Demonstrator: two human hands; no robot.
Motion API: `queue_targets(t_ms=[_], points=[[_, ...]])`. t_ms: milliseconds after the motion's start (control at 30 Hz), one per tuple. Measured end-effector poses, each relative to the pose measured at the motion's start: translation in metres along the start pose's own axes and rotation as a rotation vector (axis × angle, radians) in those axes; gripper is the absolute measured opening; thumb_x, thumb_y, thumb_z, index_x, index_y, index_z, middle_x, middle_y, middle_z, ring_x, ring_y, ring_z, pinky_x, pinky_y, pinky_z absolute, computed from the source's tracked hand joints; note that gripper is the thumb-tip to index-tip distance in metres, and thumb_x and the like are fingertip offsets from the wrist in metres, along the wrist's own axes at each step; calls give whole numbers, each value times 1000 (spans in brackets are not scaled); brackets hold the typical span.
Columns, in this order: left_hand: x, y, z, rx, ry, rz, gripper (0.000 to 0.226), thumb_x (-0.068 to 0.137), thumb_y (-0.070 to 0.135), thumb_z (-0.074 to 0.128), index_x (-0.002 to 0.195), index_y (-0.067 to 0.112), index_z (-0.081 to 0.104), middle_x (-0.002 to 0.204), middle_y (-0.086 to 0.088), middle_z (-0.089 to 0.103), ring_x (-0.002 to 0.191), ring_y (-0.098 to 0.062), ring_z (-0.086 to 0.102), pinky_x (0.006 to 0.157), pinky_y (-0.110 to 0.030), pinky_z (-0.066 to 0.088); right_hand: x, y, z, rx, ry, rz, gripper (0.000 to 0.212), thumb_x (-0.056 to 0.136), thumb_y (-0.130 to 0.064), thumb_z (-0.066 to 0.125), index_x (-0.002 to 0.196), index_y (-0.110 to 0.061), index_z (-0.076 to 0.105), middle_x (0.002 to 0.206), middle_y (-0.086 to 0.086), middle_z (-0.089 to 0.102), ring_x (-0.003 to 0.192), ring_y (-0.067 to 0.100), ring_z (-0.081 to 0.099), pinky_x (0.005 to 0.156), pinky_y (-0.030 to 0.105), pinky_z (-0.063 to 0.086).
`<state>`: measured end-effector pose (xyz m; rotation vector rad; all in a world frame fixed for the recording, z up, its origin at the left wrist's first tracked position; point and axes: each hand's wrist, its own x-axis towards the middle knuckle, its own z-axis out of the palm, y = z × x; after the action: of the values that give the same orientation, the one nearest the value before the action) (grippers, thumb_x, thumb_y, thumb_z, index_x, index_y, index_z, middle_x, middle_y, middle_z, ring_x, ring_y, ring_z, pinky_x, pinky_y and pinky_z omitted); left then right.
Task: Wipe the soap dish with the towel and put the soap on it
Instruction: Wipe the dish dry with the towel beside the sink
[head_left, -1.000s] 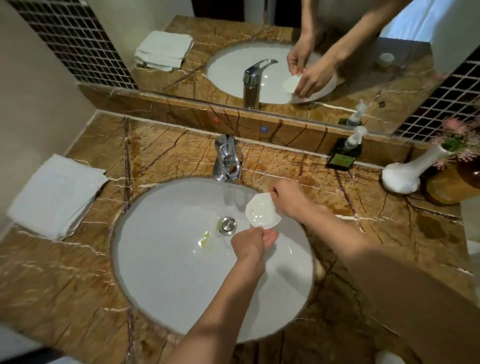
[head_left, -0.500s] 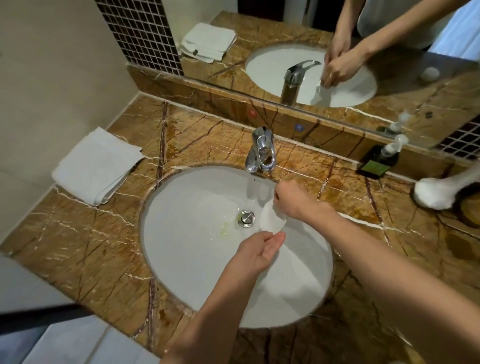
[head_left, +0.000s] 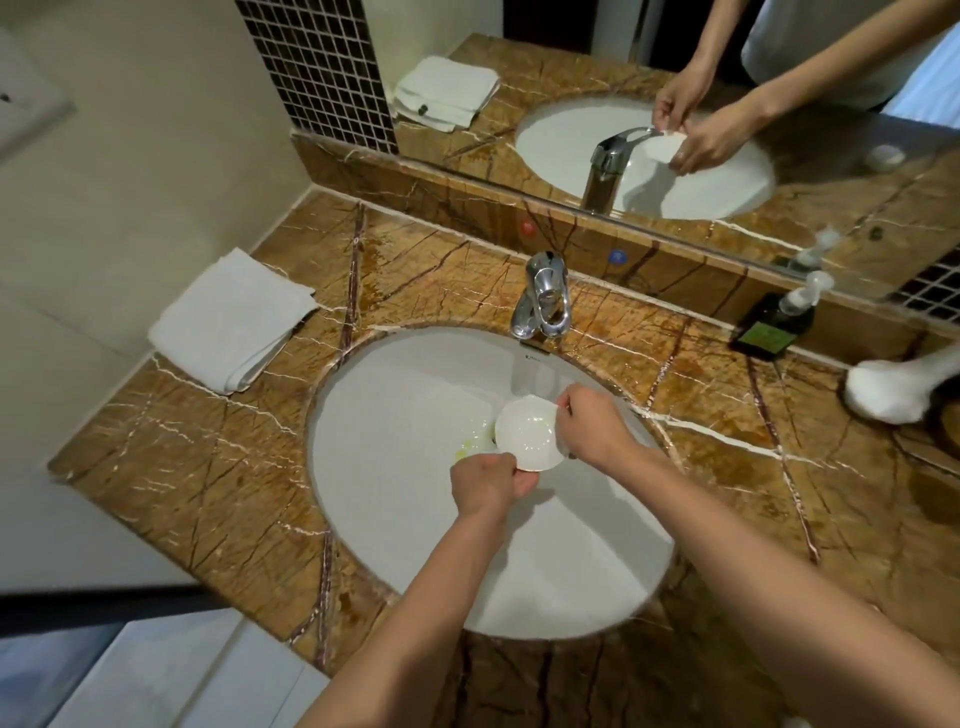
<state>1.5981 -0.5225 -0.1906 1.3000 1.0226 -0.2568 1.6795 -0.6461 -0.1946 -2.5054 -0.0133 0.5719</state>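
Note:
A small white scalloped soap dish (head_left: 524, 432) is held over the middle of the white sink basin (head_left: 395, 509), hollow side up. My left hand (head_left: 485, 484) pinches its near rim. My right hand (head_left: 589, 426) grips its far right rim. A folded white towel (head_left: 231, 318) lies on the marble counter to the left of the basin, untouched. No soap bar shows on the counter; only in the mirror does a small white round object (head_left: 887, 155) appear, on the counter's right side.
A chrome tap (head_left: 543, 296) stands behind the basin. A dark pump bottle (head_left: 776, 322) and a white vase (head_left: 893, 387) sit at the back right. A yellowish smear (head_left: 465, 451) marks the basin by the drain. The mirror runs along the back ledge.
The dish was turned on edge half a second ago with my left hand off it; now it lies flat, hollow up, and both hands hold its rim. The view has swung left.

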Motion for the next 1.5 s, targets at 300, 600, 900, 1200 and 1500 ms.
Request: queue_targets(t_ms=[300,600,900,1200,1500], points=[[29,43,-86,199,58,286,39,72,-3,48,40,17,42,36,4,50,38,-12,59,48,-17,44,-8,-70,32,394,12,-3,29,84,3,44,63,-11,58,56,12,63,54,30,68,52,32,55],[79,88,-179,136,-52,258,10,89,4,62,79,1,64,74,-17,68,52,-16,69,46,-20,55,0,-149,85,678,-11,144,15,88,0,53,77,-2,63,65,17,66,55,26,65,64,38,60],[109,116,-231,61,36,217,13,84,1,60,72,4,64,58,-6,69,51,-20,71,45,-22,54,6,-226,131,917,12,185,23,93,-9,55,115,-6,49,93,18,66,53,26,65,58,37,60],[137,144,-232,-18,44,183,11,84,1,56,85,-3,66,60,-10,72,59,-22,73,52,-25,56,41,-267,139,847,-56,160,16,88,4,44,95,3,58,57,14,60,41,22,56,39,26,46],[169,180,-244,515,188,590,31,89,26,61,114,8,65,102,-8,69,79,-12,63,74,-26,51,94,-267,128,740,-42,98,13,85,0,48,77,-5,58,48,13,61,40,23,54,42,26,45]])
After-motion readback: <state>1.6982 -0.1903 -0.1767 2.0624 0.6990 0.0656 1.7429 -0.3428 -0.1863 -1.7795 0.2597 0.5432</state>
